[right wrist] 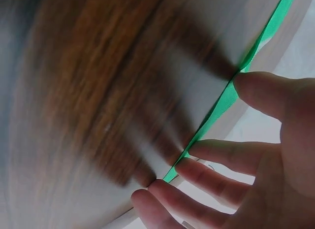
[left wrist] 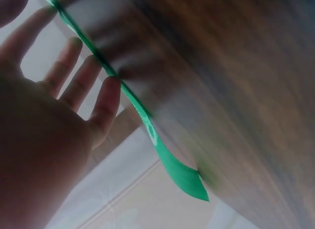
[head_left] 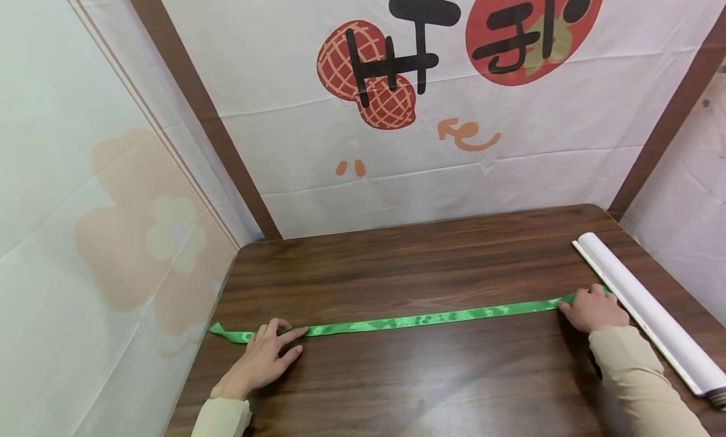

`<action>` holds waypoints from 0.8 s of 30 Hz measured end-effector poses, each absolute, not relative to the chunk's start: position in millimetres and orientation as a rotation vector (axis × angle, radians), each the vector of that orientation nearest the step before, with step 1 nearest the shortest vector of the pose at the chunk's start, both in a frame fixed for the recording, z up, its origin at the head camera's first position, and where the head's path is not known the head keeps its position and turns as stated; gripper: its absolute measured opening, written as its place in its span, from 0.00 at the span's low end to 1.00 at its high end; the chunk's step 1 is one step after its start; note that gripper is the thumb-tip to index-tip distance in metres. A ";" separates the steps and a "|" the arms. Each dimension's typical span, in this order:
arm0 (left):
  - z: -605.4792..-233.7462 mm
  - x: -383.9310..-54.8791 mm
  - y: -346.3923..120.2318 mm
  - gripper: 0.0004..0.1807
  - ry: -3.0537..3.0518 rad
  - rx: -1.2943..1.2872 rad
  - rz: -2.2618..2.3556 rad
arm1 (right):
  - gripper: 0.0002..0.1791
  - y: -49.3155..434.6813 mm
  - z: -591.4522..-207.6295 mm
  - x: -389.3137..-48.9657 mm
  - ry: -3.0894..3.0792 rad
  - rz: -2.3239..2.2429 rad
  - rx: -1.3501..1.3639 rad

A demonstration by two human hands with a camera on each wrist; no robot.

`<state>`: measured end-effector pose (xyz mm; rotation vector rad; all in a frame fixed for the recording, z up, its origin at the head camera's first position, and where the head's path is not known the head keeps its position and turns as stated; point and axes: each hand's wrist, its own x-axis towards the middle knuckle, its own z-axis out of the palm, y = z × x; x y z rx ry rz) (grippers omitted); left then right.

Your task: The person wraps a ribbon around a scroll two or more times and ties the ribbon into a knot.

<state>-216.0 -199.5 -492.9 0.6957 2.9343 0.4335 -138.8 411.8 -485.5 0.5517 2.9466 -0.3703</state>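
A green ribbon [head_left: 420,320] with lighter, shiny patches stretches nearly straight across the brown table. Its left end is twisted and lifts a little off the wood, as the left wrist view shows at the ribbon's tail [left wrist: 179,172]. My left hand [head_left: 262,354] rests near that end, fingers spread, fingertips pressing on the ribbon. Toward the other end, my right hand [head_left: 597,308] touches the ribbon with thumb and fingertips. In the right wrist view its fingers [right wrist: 221,182] reach down to the band, extended and a bit apart. Part of the ribbon is hidden under each hand.
A white roll [head_left: 646,311] lies along the table's right side, close beside my right hand. The wood-grain table [head_left: 397,254] meets a printed white cloth wall [head_left: 272,140] at the back. Another cloth wall [head_left: 45,172] with a pale flower stands on the left.
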 end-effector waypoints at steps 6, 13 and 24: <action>-491.4 -214.5 -197.4 0.21 2.919 0.671 0.446 | 0.32 413.9 -486.6 -137.1 3.050 -0.361 0.481; -488.8 -214.0 -193.6 0.21 2.922 0.672 0.486 | 0.25 428.4 -477.1 -129.3 3.236 -0.419 0.463; -484.1 -212.8 -187.7 0.21 2.903 0.712 0.494 | 0.42 454.6 -472.3 -108.8 2.946 -0.444 1.089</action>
